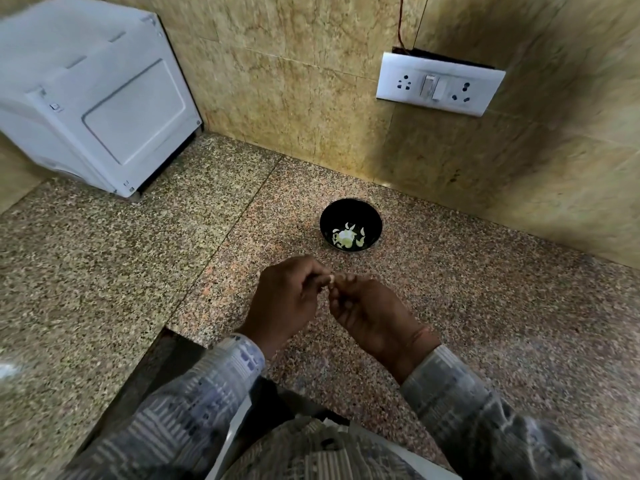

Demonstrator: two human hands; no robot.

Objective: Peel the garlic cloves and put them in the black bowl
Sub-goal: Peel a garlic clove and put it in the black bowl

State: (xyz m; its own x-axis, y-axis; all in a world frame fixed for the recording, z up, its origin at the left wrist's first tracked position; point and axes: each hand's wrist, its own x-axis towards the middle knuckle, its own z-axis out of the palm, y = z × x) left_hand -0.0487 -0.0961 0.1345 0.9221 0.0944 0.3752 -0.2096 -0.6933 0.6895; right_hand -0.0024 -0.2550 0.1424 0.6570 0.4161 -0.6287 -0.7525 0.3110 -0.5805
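The left hand [287, 299] and right hand [370, 313] meet with curled fingers, both pinching a small pale garlic clove [331, 279] between their fingertips. Just beyond them stands the black bowl [329, 216], holding pale garlic pieces [346, 237].

Speckled granite counter [104, 271] in a tiled corner.
We see a white boxy appliance [100, 98], perhaps a microwave, standing far left on it; on the beige wall [294, 81] sits a white switch plate [440, 84] with 2 sockets, a thin red wire [400, 19] rising above it.
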